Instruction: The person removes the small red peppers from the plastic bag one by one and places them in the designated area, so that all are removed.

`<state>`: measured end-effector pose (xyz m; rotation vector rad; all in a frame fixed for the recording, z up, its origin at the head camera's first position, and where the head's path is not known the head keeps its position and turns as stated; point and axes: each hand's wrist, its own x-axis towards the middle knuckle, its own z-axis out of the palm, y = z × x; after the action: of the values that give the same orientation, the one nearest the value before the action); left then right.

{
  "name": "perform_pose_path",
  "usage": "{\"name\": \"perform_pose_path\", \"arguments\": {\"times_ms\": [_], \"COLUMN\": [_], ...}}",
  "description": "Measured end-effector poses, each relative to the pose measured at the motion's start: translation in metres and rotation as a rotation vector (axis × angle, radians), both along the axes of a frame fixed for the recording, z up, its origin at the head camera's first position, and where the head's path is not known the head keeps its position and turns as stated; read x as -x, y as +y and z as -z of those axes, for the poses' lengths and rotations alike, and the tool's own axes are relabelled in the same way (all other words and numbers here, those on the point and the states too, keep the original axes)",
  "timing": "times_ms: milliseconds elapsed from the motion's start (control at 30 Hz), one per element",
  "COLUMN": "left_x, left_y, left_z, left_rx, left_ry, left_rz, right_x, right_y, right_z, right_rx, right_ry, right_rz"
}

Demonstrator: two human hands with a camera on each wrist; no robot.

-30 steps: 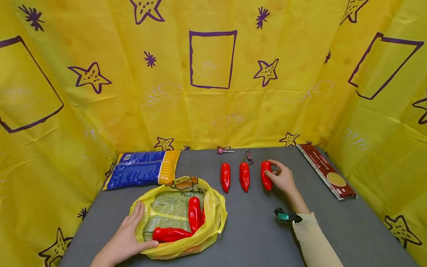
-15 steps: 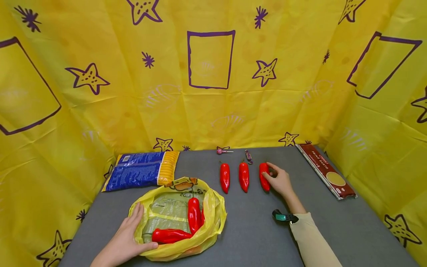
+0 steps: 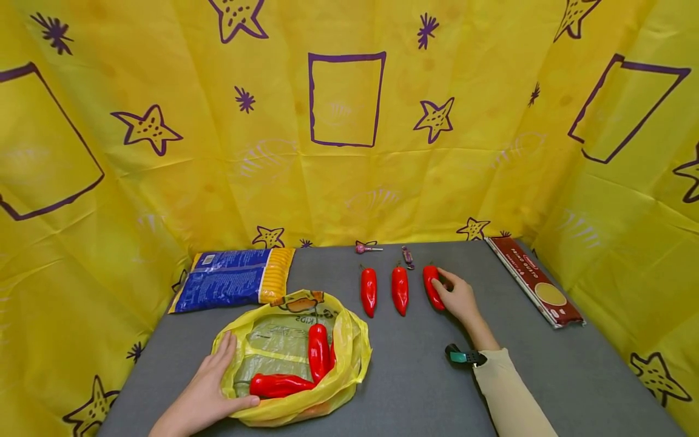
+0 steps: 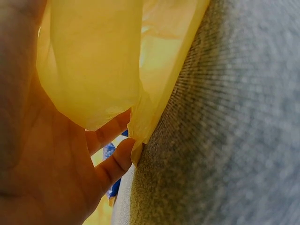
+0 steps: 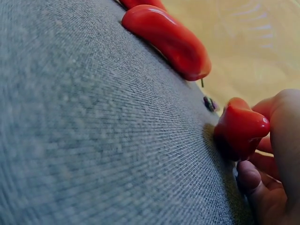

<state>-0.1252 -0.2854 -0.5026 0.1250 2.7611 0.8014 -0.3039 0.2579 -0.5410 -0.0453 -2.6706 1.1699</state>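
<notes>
Head view shows the right hand (image 3: 459,298) curled round the red pepper (image 3: 432,287) at the far right of the table (image 3: 426,376); its long side points away; left hand (image 3: 204,394) rests flat on the yellow bag (image 3: 349,352).

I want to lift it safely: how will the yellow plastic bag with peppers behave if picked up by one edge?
The yellow plastic bag looks thin and crumpled, so probably floppy. Its mouth lies open, so the red peppers inside may slide out.
</notes>
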Motion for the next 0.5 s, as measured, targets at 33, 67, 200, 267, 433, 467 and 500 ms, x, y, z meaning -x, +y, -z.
{"name": "perform_pose_path", "arguments": {"times_ms": [33,67,200,267,433,467,500], "left_x": [0.0002,0.0001,0.0004,0.0006,0.0013,0.0012,0.0012], "left_y": [0.0000,-0.0001,-0.0004,-0.0005,-0.0007,-0.0007,-0.0006], "left_z": [0.0002,0.0003,0.0010,0.0011,0.0010,0.0010,0.0010], "left_rx": [0.000,-0.001,-0.001,0.001,0.008,0.009,0.009], "left_ry": [0.001,0.002,0.004,0.000,-0.002,-0.002,-0.002], "left_rz": [0.001,0.002,0.003,0.002,0.002,0.002,0.002], "right_x": [-0.0005,-0.0008,-0.0018,-0.0019,-0.0011,-0.0009,-0.0007], "right_y": [0.0000,-0.0001,0.0000,-0.0001,0.0008,0.0013,0.0023], "right_z": [0.0003,0.0005,0.0014,0.0017,0.0012,0.0007,0.0003], "right_rx": [0.001,0.004,0.015,0.023,0.040,0.040,0.034], "right_ry": [0.000,0.002,0.010,0.018,0.051,0.061,0.071], "right_rz": [0.003,0.006,0.013,0.010,0.013,0.016,0.020]}}
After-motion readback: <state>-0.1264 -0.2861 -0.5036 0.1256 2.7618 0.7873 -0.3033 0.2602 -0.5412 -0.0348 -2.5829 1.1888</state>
